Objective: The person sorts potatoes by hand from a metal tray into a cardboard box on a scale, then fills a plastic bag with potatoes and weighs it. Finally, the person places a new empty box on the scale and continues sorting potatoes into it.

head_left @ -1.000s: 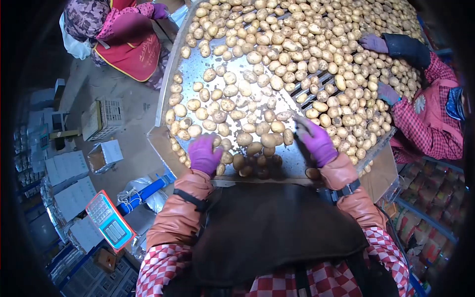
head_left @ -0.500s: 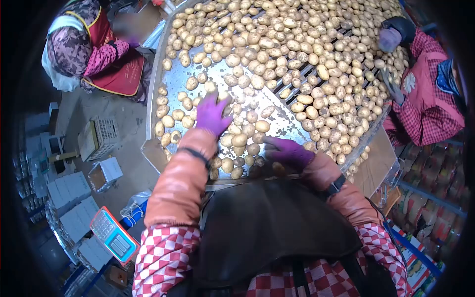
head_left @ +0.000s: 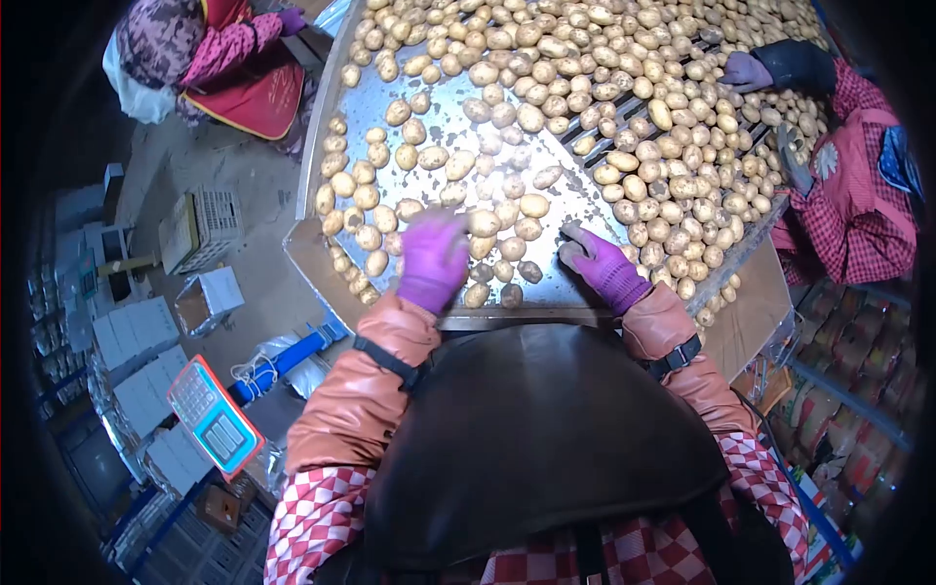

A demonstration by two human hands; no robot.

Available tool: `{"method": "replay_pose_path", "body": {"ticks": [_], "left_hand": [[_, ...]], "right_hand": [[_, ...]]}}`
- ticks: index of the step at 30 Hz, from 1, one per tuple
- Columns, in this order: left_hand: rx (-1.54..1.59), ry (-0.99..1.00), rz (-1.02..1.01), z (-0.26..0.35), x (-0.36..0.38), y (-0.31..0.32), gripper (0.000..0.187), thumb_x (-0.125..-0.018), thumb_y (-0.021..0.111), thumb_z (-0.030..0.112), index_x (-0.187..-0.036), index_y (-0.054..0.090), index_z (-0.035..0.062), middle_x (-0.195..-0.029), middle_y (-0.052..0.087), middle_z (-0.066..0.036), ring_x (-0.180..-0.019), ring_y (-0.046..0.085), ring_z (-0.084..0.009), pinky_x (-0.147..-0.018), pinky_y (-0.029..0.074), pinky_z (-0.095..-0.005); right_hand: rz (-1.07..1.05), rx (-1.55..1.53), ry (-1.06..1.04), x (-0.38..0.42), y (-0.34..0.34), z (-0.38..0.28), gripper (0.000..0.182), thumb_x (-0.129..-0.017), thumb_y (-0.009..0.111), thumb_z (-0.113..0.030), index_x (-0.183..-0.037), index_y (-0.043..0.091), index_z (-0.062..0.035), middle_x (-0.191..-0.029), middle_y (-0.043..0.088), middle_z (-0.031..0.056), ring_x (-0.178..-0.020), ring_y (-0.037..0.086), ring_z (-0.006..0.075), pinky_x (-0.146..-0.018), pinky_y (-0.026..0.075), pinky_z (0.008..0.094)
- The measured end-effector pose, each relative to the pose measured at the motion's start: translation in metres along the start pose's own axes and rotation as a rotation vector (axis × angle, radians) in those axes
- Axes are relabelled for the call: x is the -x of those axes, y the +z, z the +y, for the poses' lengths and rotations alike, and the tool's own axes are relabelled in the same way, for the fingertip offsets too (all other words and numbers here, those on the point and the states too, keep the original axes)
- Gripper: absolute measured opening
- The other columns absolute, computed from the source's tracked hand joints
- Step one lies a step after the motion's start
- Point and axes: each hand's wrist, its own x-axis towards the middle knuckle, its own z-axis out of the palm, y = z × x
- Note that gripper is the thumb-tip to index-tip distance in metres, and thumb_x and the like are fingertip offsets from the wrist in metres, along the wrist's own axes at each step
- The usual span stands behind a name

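Many pale brown potatoes (head_left: 534,206) lie on a scuffed metal sorting table (head_left: 439,93), loosely spread over its near part. My left hand (head_left: 435,255), in a purple glove, is at the near edge beside several potatoes. Motion smears its fingers, so their grip does not show. To the right, my right hand (head_left: 606,270), also gloved in purple with greyish fingertips, rests on the bare metal. Its fingers are apart with no potato in them. A small dark potato (head_left: 529,272) lies between the two hands.
A co-worker in a pink checked jacket (head_left: 848,210) reaches over the potatoes at the right. Another person in a red apron (head_left: 258,97) is at the upper left. A digital scale (head_left: 216,417), a plastic crate (head_left: 210,229) and cardboard boxes (head_left: 208,300) stand at the left.
My left hand has drawn back toward the near edge. My right hand has turned and now lies on bare metal. Potatoes between the hands have shifted. The view has moved slightly.
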Motion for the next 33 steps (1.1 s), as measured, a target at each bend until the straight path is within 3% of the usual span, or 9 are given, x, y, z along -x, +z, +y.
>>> {"method": "replay_pose_path", "body": {"ticks": [4, 14, 19, 20, 24, 26, 28, 30, 33], "left_hand": [[-0.176, 0.212, -0.367, -0.015, -0.004, 0.007, 0.062, -0.076, 0.072, 0.040, -0.133, 0.056, 0.0232, -0.139, 0.048, -0.018, -0.129, 0.042, -0.0423, -0.106, 0.033, -0.0550], [-0.191, -0.350, -0.115, -0.070, 0.052, -0.021, 0.041, -0.079, 0.064, 0.020, -0.120, 0.066, 0.0165, -0.126, 0.061, -0.014, -0.122, 0.051, -0.0345, -0.106, 0.035, -0.0475], [0.026, -0.332, -0.063, -0.079, 0.074, -0.021, 0.043, -0.081, 0.058, 0.009, -0.123, 0.064, 0.0143, -0.129, 0.061, -0.015, -0.125, 0.052, -0.0350, -0.109, 0.038, -0.0444], [0.104, -0.338, -0.052, -0.082, 0.075, -0.023, 0.044, -0.081, 0.057, 0.007, -0.124, 0.064, 0.0140, -0.129, 0.061, -0.015, -0.126, 0.052, -0.0352, -0.110, 0.038, -0.0434], [0.293, -0.455, 0.028, -0.080, 0.084, -0.020, 0.043, -0.081, 0.055, 0.001, -0.121, 0.065, 0.0107, -0.127, 0.062, -0.017, -0.124, 0.054, -0.0350, -0.109, 0.041, -0.0414], [0.025, -0.227, 0.192, -0.033, 0.059, -0.018, 0.035, -0.083, 0.056, 0.005, -0.117, 0.063, 0.0021, -0.114, 0.064, -0.019, -0.114, 0.057, -0.0360, -0.104, 0.042, -0.0439], [-0.064, -0.185, -0.293, 0.001, 0.020, -0.013, 0.042, -0.082, 0.064, 0.023, -0.119, 0.062, 0.0033, -0.119, 0.061, -0.018, -0.118, 0.054, -0.0390, -0.104, 0.039, -0.0475], [-0.027, 0.105, -0.172, 0.022, 0.020, 0.002, 0.052, -0.078, 0.068, 0.027, -0.124, 0.059, 0.0064, -0.127, 0.055, -0.019, -0.123, 0.049, -0.0399, -0.106, 0.035, -0.0516], [-0.150, 0.202, -0.248, -0.020, 0.036, 0.000, 0.057, -0.075, 0.070, 0.029, -0.127, 0.057, 0.0093, -0.132, 0.052, -0.018, -0.125, 0.046, -0.0395, -0.106, 0.032, -0.0543]], "right_hand": [[0.031, 0.110, -0.012, 0.004, 0.000, -0.010, 0.054, -0.092, 0.065, -0.020, -0.140, 0.049, 0.0016, -0.109, 0.065, 0.0084, -0.099, 0.059, 0.0133, -0.092, 0.048, 0.0279], [0.105, -0.052, -0.018, -0.028, -0.026, -0.011, 0.060, -0.089, 0.067, -0.019, -0.142, 0.045, -0.0016, -0.125, 0.062, 0.0164, -0.116, 0.059, 0.0215, -0.100, 0.046, 0.0315], [0.539, 0.695, -0.445, -0.114, 0.003, 0.004, 0.077, -0.080, 0.073, -0.032, -0.142, 0.042, 0.0018, -0.129, 0.053, 0.0268, -0.120, 0.052, 0.0375, -0.104, 0.042, 0.0405], [0.221, 0.538, -0.130, -0.102, 0.023, -0.031, 0.080, -0.074, 0.076, -0.037, -0.137, 0.045, 0.0016, -0.133, 0.049, 0.0282, -0.119, 0.051, 0.0405, -0.101, 0.043, 0.0424], [-0.189, 0.994, -0.384, -0.066, 0.107, -0.048, 0.057, -0.078, 0.066, -0.042, -0.129, 0.059, -0.0145, -0.136, 0.052, 0.0238, -0.121, 0.048, 0.0419, -0.092, 0.045, 0.0512], [-0.334, 0.920, -0.737, -0.061, 0.101, -0.034, 0.048, -0.085, 0.064, -0.032, -0.128, 0.061, -0.0121, -0.126, 0.061, 0.0173, -0.114, 0.056, 0.0324, -0.088, 0.049, 0.0437], [-0.303, 0.400, -0.511, -0.061, 0.083, -0.040, 0.040, -0.088, 0.063, -0.027, -0.124, 0.064, -0.0105, -0.119, 0.064, 0.0150, -0.109, 0.060, 0.0302, -0.091, 0.049, 0.0401], [-0.268, 0.095, -0.012, -0.049, 0.054, -0.057, 0.034, -0.092, 0.061, -0.022, -0.123, 0.065, -0.0074, -0.111, 0.069, 0.0141, -0.099, 0.067, 0.0259, -0.090, 0.051, 0.0312], [0.091, 0.365, -0.176, -0.027, 0.004, -0.048, 0.048, -0.089, 0.067, -0.029, -0.130, 0.060, -0.0059, -0.113, 0.069, 0.0177, -0.102, 0.067, 0.0258, -0.093, 0.050, 0.0340]]}}
